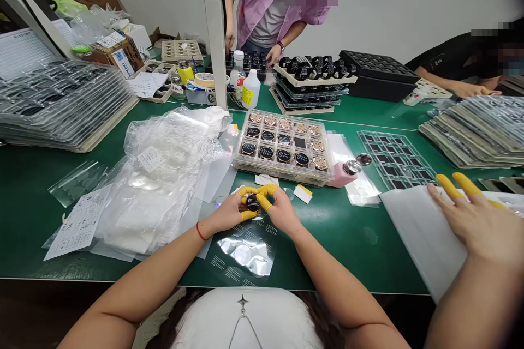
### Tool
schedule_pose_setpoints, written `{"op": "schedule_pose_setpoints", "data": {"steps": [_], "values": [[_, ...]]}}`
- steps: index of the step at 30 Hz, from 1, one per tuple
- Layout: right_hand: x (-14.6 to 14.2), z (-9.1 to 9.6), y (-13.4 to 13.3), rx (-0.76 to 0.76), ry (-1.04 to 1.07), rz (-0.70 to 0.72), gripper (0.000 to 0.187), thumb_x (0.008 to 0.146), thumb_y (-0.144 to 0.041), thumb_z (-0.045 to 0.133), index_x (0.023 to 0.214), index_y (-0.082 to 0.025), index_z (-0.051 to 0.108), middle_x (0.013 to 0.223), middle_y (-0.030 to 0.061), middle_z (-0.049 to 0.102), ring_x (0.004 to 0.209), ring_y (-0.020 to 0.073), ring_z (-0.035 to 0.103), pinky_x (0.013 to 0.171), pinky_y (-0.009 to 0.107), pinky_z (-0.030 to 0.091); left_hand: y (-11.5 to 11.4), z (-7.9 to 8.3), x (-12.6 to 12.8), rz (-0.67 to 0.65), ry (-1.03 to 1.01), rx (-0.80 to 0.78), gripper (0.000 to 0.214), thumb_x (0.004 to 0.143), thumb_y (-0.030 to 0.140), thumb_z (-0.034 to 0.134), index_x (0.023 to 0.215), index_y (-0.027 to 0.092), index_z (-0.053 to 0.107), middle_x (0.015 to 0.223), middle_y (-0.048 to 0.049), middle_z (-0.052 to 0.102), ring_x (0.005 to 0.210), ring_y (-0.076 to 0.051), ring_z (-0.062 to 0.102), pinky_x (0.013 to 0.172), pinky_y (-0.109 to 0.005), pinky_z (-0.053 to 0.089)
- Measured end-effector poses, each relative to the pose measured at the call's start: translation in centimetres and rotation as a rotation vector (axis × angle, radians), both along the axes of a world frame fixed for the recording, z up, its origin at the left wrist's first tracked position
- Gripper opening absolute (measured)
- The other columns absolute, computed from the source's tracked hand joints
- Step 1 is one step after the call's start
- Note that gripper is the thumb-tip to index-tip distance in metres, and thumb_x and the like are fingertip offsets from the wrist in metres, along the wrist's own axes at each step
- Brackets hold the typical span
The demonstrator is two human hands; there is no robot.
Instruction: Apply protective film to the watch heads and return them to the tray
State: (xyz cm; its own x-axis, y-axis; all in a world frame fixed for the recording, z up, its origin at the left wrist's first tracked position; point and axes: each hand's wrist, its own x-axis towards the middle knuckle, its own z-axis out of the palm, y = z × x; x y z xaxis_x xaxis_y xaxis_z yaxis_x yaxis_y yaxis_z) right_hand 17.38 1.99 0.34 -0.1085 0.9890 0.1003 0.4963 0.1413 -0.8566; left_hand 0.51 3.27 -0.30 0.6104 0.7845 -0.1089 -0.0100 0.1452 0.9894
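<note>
**Head view:** a green workbench point(347, 240) seen from above, the hands at its near edge.
**Left hand** point(227, 211): wrist angled inward, red cord at the wrist, fingertips pinching narrowly on the disc's edge.
**Right hand** point(282, 210): mirrors the left, fingers curled in, closed on the opposite edge.
**Fingers:** yellow finger cots point(248, 191) cover the tips, apparently to keep skin off the surface.
**Held item:** a round black disc point(252, 203) sits between both hands, above the bench, gripped by the rim so its face stays largely exposed.
**Beneath:** a printed sheet of clear film point(245, 253) lies just below the hands.
**Ahead:** a clear plastic tray point(282, 166) holds rows of black and gold discs, within easy reach.
**Right:** a pink bottle with a metal pump point(347, 173) stands beside the tray; another person's hand point(470, 218) rests on a white sheet point(421, 234).
</note>
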Motion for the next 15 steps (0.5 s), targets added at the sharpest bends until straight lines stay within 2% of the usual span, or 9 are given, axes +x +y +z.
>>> {"op": "schedule_pose_setpoints", "data": {"steps": [11,15], "values": [[-0.1,-0.2,-0.1,0.074,-0.097,0.005,0.009,0.082,-0.029,0.052,0.078,-0.024,0.059,0.092,0.0042,0.065,0.092,0.0225,0.054,0.087,0.043,0.039,0.0,0.0,0.0,-0.001,-0.001,-0.005,0.044,0.071,0.024,0.072,0.109,0.021,0.051,0.096,-0.0035,0.062,0.087,-0.017,0.062,0.082,-0.030,0.049],[2.9,0.1,0.4,0.139,-0.085,0.013,0.012,0.079,-0.032,0.057,0.090,-0.029,0.062,0.096,0.0063,0.064,0.100,0.0276,0.053,0.091,0.049,0.037,0.3,-0.5,0.0,0.028,0.012,-0.029,0.048,0.071,0.025,0.071,0.114,0.022,0.048,0.094,-0.0027,0.064,0.088,-0.018,0.064,0.084,-0.031,0.049]]}}
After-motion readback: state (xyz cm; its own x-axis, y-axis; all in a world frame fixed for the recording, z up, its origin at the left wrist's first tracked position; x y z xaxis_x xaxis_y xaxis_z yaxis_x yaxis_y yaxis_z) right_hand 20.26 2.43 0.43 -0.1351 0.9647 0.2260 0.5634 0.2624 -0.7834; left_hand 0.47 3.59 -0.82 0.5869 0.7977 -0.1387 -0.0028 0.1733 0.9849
